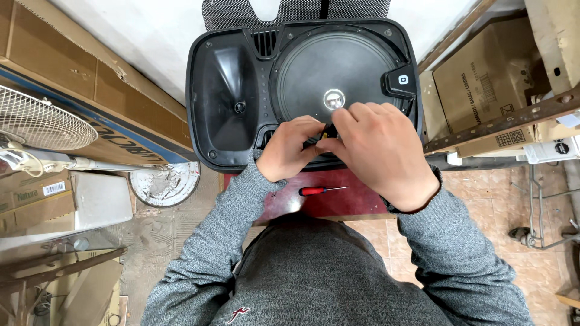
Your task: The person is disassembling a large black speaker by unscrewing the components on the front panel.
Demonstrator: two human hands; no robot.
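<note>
A black speaker cabinet (241, 145) lies face up on a red stool (356, 202), with a round woofer cone (332, 72) and a horn opening (226, 96). My left hand (287, 148) and my right hand (377, 151) meet at the cabinet's near edge, both closed around a small tool with a black and yellow handle (328, 129). Most of that tool is hidden by my fingers. A red-handled screwdriver (320, 191) lies loose on the stool just below my hands.
Cardboard boxes (483, 78) and a metal rack (513, 121) stand at the right. At the left are a long cardboard box (78, 90), a white fan (36, 124) and its round base (164, 184). Tiled floor (483, 205) surrounds the stool.
</note>
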